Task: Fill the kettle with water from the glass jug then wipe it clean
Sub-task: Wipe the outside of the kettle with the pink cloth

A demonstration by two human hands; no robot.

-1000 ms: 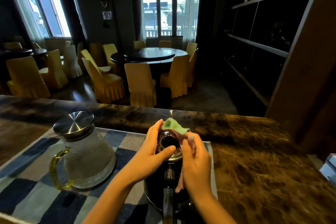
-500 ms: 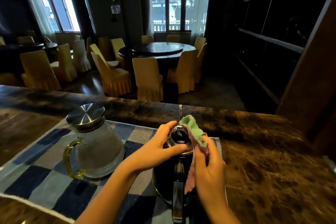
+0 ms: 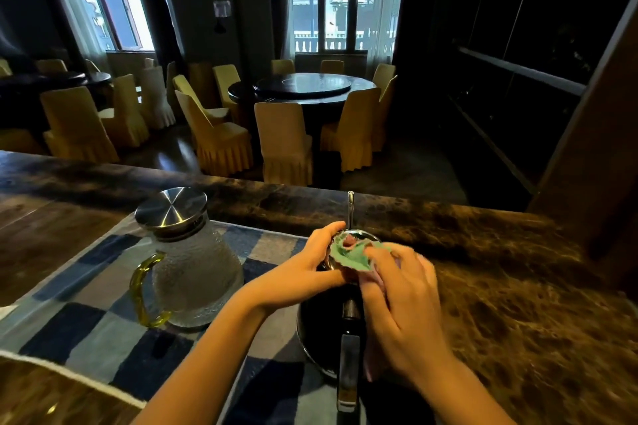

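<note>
Green cloth (image 3: 348, 254) is lying across the kettle (image 3: 317, 328) mouth, right hand (image 3: 400, 304) pinching it. Left hand (image 3: 310, 272) is gripping the rim. Kettle is standing on the mat (image 3: 86, 321) beside the jug (image 3: 196, 272), handle pointing nearward.

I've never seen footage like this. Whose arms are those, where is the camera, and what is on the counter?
There is no robot here. These are a person's two bare arms, filmed by one wide-angle camera worn on the head, looking forward and down. The left hand grips the top of a dark kettle. The right hand holds a green and pink cloth against that top. To the left, a lidded glass jug stands on a blue checked mat, which lies on a marble counter. Beyond the counter is a dining room.
</note>
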